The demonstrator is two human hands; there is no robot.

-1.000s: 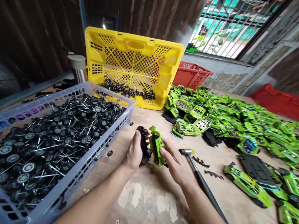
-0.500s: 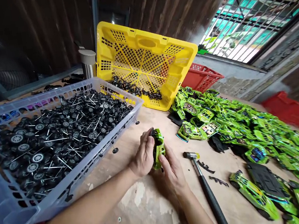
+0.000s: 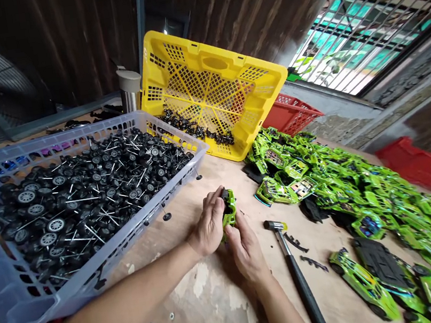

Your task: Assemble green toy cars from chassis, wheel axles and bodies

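Between my two hands is a green toy car body (image 3: 229, 208), held above the wooden table (image 3: 203, 293). My left hand (image 3: 210, 224) grips its left side, and a dark part shows at its upper edge by the fingertips. My right hand (image 3: 245, 243) is closed around the near, right side, with the thumb pressed on it. Palms and fingers hide much of the car body. To the right of my hands lies a hammer (image 3: 297, 273) with a black handle, beside small black strips (image 3: 314, 263).
At left stands a clear plastic crate (image 3: 129, 236) full of black wheels on metal axles. A tilted yellow basket (image 3: 217, 64) holds small black parts. A heap of green car bodies (image 3: 335, 181) covers the right side. Several wheeled green cars (image 3: 366, 285) lie at front right.
The green car body has turned slightly in my hands, and my right thumb and fingers have shifted a little on it. The view has moved slightly.
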